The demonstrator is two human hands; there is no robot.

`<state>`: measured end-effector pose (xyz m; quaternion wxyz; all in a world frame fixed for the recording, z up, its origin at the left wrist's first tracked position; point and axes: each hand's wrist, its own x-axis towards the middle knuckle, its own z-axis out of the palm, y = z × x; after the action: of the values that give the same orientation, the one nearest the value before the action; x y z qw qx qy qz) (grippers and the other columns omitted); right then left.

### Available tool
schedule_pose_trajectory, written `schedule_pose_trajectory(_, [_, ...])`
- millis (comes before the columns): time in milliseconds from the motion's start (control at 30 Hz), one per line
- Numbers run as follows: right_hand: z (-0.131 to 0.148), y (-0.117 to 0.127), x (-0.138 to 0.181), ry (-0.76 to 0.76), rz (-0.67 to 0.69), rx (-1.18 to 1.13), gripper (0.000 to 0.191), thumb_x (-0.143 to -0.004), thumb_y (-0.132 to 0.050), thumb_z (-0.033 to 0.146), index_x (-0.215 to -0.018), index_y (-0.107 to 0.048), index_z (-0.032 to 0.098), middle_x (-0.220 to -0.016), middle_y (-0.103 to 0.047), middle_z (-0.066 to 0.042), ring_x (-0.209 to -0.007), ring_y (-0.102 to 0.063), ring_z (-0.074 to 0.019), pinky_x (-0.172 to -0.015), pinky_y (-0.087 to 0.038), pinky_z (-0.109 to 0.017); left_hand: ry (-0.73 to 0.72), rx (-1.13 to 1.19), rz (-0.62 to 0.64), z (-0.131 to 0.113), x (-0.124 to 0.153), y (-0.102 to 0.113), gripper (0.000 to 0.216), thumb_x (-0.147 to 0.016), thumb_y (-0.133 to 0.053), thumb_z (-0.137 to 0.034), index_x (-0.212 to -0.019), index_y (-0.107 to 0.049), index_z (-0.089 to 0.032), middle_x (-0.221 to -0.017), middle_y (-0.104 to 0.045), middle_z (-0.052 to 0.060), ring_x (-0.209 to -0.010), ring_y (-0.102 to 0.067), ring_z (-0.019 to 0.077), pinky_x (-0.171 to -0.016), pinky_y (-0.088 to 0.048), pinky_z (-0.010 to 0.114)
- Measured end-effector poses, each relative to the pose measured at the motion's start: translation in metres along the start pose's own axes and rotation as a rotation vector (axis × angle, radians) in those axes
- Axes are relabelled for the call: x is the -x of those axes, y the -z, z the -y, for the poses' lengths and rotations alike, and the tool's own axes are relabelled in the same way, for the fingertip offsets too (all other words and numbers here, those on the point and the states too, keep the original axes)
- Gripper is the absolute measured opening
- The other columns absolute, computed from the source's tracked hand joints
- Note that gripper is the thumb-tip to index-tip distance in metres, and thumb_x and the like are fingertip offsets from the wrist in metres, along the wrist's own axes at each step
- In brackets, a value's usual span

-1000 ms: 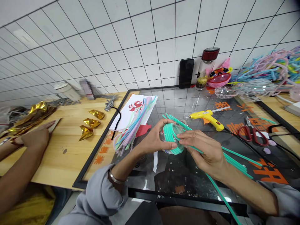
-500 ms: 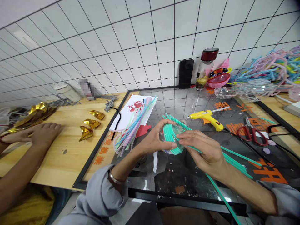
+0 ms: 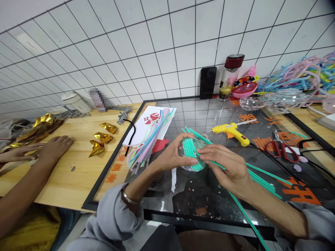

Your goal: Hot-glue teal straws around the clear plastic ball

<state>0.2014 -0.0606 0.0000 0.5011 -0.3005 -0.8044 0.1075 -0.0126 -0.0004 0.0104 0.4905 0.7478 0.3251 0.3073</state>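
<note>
At the left, a co-worker's hand point(image 3: 56, 148) rests flat on the pale wooden bench point(image 3: 70, 186), with three folded gold-foil pieces point(image 3: 103, 138) lying to its right, followed by a bundle of pastel plastic strips point(image 3: 153, 136) partly over a white paper sheet with red print point(image 3: 136, 127). At centre, above the bench, the left hand's point(image 3: 174, 154) grip is clasped around a clear rounded plastic body wound with mint-green strips point(image 3: 189, 148), while the right hand point(image 3: 230, 165) grips a mint-green tubular strip point(image 3: 220, 165) against its right side. Farther right lie a yellow glue gun point(image 3: 234, 133) and red-handled metal scissors point(image 3: 282, 151).
</note>
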Motion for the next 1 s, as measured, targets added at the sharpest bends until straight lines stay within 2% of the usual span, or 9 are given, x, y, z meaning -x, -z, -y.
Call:
schedule_pose_trajectory(133, [0.0, -0.001, -0.001, -0.008, -0.012, 0.001, 0.033, -0.086, -0.054, 0.001, -0.108, -0.066, 0.022, -0.107, -0.074, -0.006, -0.102, -0.068, -0.0201, -0.092, -0.056, -0.042, -0.073, -0.044, -0.053, 0.003, -0.001, -0.001, 0.066, -0.065, -0.085, -0.044, -0.118, -0.053, -0.02, -0.142, -0.048, 0.015, -0.139, -0.042, 0.0316, -0.118, -0.03, 0.046])
schedule_pose_trajectory(333, [0.0, 0.0, -0.004, 0.003, -0.01, 0.012, 0.029, -0.086, -0.055, 0.001, -0.105, -0.066, 0.019, -0.106, -0.074, -0.008, -0.101, -0.069, -0.0197, -0.091, -0.056, -0.04, -0.182, -0.088, -0.117, 0.009, -0.002, -0.002, 0.068, -0.064, -0.085, -0.049, -0.119, -0.058, -0.019, -0.133, -0.055, 0.014, -0.13, -0.05, 0.0307, -0.113, -0.036, 0.046])
schedule_pose_trajectory(667, [-0.001, 0.0, -0.004, 0.01, -0.031, 0.014, 0.027, -0.085, -0.056, 0.002, -0.103, -0.068, 0.018, -0.103, -0.075, -0.008, -0.098, -0.07, -0.0196, -0.091, -0.057, -0.038, -0.113, -0.008, -0.139, 0.008, 0.0, -0.005, 0.073, -0.062, -0.087, -0.045, -0.122, -0.055, -0.018, -0.123, -0.06, 0.011, -0.118, -0.057, 0.0283, -0.103, -0.043, 0.04])
schedule_pose_trajectory(1000, [0.0, 0.001, -0.006, 0.007, -0.035, 0.019, 0.027, -0.086, -0.055, 0.003, -0.102, -0.069, 0.019, -0.101, -0.076, -0.008, -0.097, -0.07, -0.0198, -0.089, -0.058, -0.039, -0.173, -0.034, -0.131, 0.011, 0.0, -0.004, 0.064, -0.065, -0.085, -0.045, -0.116, -0.056, -0.021, -0.126, -0.059, 0.011, -0.122, -0.054, 0.0272, -0.107, -0.041, 0.041])
